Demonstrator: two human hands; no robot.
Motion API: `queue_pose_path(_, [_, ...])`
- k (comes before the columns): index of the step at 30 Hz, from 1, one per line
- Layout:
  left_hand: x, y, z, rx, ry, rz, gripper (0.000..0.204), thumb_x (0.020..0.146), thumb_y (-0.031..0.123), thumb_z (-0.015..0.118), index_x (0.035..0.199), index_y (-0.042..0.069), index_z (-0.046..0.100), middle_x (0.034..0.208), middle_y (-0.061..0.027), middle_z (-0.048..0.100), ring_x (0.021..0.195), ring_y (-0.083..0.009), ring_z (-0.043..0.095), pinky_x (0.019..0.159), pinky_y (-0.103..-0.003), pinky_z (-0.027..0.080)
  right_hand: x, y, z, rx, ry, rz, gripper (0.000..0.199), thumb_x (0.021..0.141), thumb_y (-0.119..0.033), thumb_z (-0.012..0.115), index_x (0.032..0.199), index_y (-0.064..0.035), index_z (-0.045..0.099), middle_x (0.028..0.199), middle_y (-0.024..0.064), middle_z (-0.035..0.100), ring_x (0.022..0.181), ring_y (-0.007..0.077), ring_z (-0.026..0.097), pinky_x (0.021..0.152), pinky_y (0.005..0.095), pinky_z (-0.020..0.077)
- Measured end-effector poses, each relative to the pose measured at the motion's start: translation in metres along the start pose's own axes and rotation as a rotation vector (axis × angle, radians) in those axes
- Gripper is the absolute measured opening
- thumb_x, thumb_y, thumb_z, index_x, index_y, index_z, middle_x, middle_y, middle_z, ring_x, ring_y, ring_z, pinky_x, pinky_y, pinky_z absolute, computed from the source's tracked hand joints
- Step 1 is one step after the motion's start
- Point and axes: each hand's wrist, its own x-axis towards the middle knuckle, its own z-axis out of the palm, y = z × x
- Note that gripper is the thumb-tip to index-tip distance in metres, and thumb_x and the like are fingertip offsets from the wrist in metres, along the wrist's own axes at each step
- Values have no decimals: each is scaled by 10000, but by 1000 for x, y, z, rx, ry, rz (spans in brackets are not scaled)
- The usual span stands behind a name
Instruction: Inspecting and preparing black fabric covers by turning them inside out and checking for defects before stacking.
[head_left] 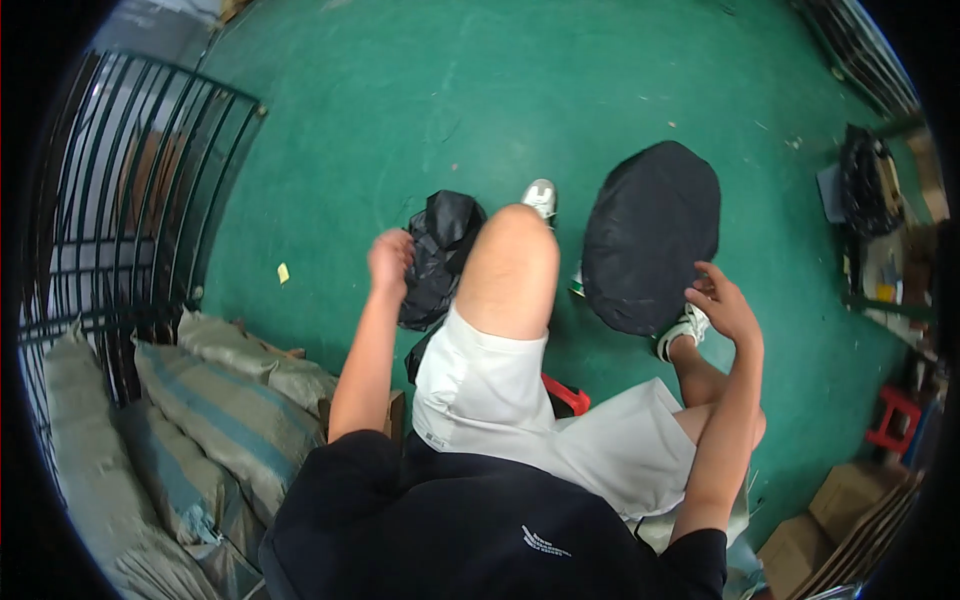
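My left hand (390,262) is closed, its fingers curled beside a crumpled black plastic bag (440,250) left of my raised knee. What it holds, if anything, is hidden. On the right, a large oval thing wrapped in black fabric (652,235) stands or lies by my shoe. At its right edge is my right hand (725,305), fingers bent and apart with nothing visible in them. I cannot tell whether the fingertips touch the fabric.
Stuffed woven sacks (225,410) are piled at the lower left, below a dark green metal rack (150,190). Part of a red stool (566,394) shows beneath me. Cardboard boxes (845,505), another red stool (893,418) and a loaded shelf (890,300) line the right side.
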Motion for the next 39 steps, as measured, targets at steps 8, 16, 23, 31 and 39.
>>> queue_pose_path(8, [39,-301,-43,997,24,-255,534,781,376,762,1153,20,617,1202,-234,613,1121,-365,594,957,-435,472,14,0,15,-248,-107,100,558,863,-239,708,1347,-53,502,1124,208,656,981,326,663,849,412,532])
queue_pose_path(16, [37,-294,12,653,-137,-143,553,740,364,772,1198,80,646,1466,-236,392,1321,-431,420,1059,-461,392,24,-3,25,-239,-72,99,549,882,-251,695,1363,-71,500,1134,198,654,1001,324,657,858,415,527])
queue_pose_path(23, [84,-188,44,1317,-33,253,471,748,350,763,1135,89,699,1312,-181,590,1240,-323,539,1067,-429,391,24,-11,26,-263,-40,64,529,881,-221,691,1349,-58,507,1119,179,663,987,301,660,864,399,526])
queue_pose_path(31, [135,-54,65,120,182,384,226,831,65,720,1033,27,627,917,-64,670,825,-176,624,770,-314,515,12,-21,10,-228,-1,54,541,866,-228,692,1342,-44,515,1156,213,648,1054,354,644,899,422,514])
queue_pose_path(39, [-11,165,239,-290,-543,350,216,951,152,635,1135,54,579,923,-55,677,773,-131,647,703,-291,538,7,-30,2,-90,58,-140,483,865,-203,686,1286,-15,546,1144,207,657,998,307,673,858,402,527])
